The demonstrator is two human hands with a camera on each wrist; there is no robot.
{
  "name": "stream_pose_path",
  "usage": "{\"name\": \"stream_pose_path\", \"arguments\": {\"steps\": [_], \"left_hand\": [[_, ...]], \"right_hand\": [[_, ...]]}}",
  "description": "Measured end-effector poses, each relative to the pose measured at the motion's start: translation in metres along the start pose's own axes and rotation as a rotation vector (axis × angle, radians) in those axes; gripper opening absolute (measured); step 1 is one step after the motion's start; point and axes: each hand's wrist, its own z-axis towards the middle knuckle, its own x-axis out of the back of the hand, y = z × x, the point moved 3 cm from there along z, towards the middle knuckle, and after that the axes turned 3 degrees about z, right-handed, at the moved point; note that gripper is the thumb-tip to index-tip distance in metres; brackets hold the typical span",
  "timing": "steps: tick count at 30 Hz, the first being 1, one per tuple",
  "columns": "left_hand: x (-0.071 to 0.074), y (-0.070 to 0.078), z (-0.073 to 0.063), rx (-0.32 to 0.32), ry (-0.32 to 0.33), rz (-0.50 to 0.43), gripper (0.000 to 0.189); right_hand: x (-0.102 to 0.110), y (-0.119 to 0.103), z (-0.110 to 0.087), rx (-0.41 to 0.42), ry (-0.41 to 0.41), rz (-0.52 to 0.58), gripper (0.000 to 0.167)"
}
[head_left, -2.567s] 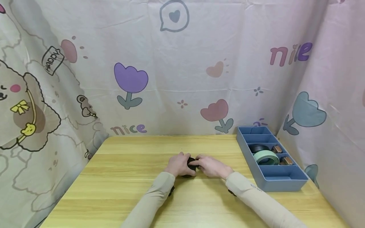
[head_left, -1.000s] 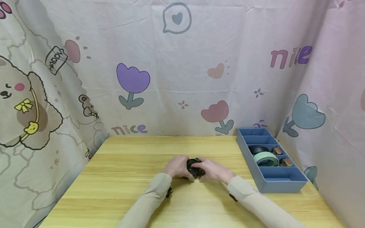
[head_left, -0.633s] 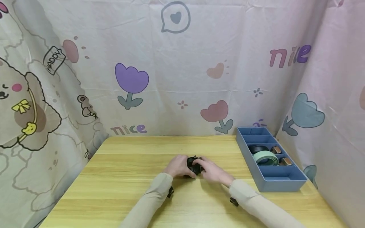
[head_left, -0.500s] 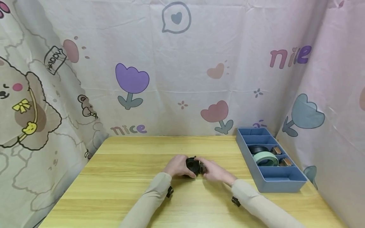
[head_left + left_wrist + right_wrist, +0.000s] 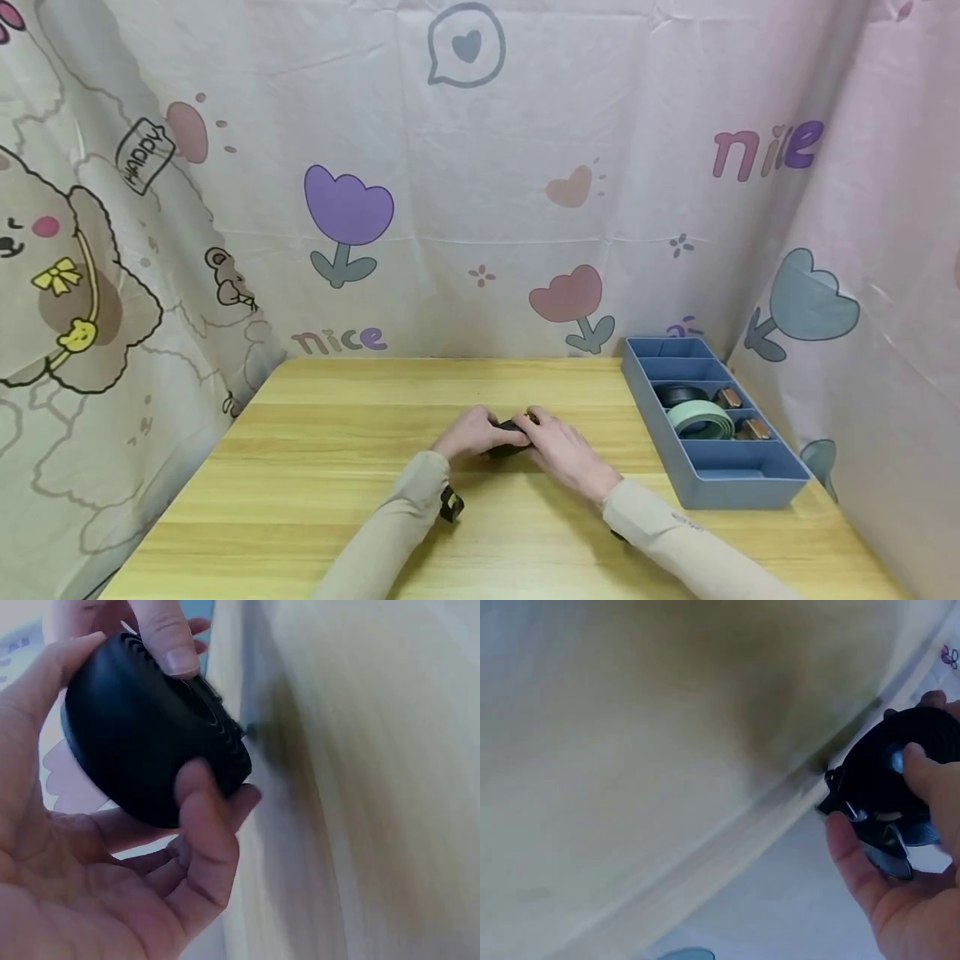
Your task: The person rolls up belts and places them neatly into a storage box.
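Observation:
A black belt [image 5: 507,451], rolled into a tight coil, is held between both hands over the middle of the table. My left hand [image 5: 469,433] grips the coil from the left, thumb on one side and fingers curled around the outside, as the left wrist view shows on the smooth outer wrap of the belt [image 5: 135,742]. From the right, my right hand [image 5: 562,450] holds it, a thumb pressed on the coil's flat face. In the right wrist view a shiny metal buckle [image 5: 889,859] lies by the right fingers. The coil is tilted, partly hidden by the hands in the head view.
To the right on the wooden table [image 5: 337,483] stands a blue-grey divided box [image 5: 678,467]. Its middle compartments hold a black coiled belt [image 5: 678,393] and a mint-green coiled belt [image 5: 699,417] with coppery buckles [image 5: 753,428]. A printed curtain [image 5: 465,167] hangs behind the table.
The coil has tipped, so its spiral face no longer faces the head camera. The right fingers have shifted from the buckle end up over the coil, and the left thumb now lies across it.

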Motion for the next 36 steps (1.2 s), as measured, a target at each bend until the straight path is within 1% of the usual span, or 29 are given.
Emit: {"name": "stream_pose_path", "arguments": {"steps": [4,6,8,11,12,15,18,20,23,26,29,33,35,36], "left_hand": [[-0.001,0.005,0.0,-0.017,-0.02,0.008,0.047],[-0.003,0.008,0.0,-0.015,-0.044,0.007,0.049],[-0.007,0.01,0.001,-0.015,-0.065,-0.002,0.052],[-0.014,0.014,0.002,-0.012,-0.104,-0.052,0.058],[-0.018,0.015,0.003,-0.02,-0.118,-0.08,0.059],[-0.027,0.022,0.004,-0.09,-0.155,-0.167,0.058],[-0.036,0.033,0.003,-0.207,-0.156,-0.218,0.058],[-0.042,0.042,0.002,-0.287,-0.143,-0.221,0.062],[-0.049,0.057,0.002,-0.368,-0.11,-0.168,0.063],[-0.056,0.07,0.002,-0.404,-0.086,-0.093,0.06],[-0.063,0.078,0.002,-0.394,-0.079,-0.036,0.06],[-0.073,0.089,0.002,-0.368,-0.082,0.032,0.07],[-0.08,0.094,0.002,-0.376,-0.093,0.099,0.071],[-0.083,0.097,0.002,-0.395,-0.097,0.143,0.07]], "right_hand": [[0.008,-0.002,-0.003,0.019,-0.006,-0.037,0.031],[0.015,-0.001,-0.004,0.025,-0.02,-0.036,0.033],[0.023,0.001,-0.005,0.022,-0.054,-0.019,0.034],[0.035,0.007,-0.006,0.016,-0.123,0.014,0.033],[0.039,0.011,-0.007,0.011,-0.145,0.025,0.032],[0.054,0.022,-0.01,-0.026,-0.199,0.078,0.028],[0.072,0.034,-0.013,-0.066,-0.23,0.127,0.028],[0.086,0.04,-0.016,-0.095,-0.252,0.143,0.029],[0.106,0.047,-0.023,-0.113,-0.279,0.132,0.031],[0.119,0.054,-0.031,-0.121,-0.288,0.109,0.032],[0.132,0.058,-0.039,-0.135,-0.287,0.095,0.033],[0.155,0.062,-0.049,-0.186,-0.26,0.075,0.035],[0.167,0.065,-0.052,-0.208,-0.236,0.059,0.036],[0.173,0.066,-0.054,-0.21,-0.22,0.05,0.036]]}}
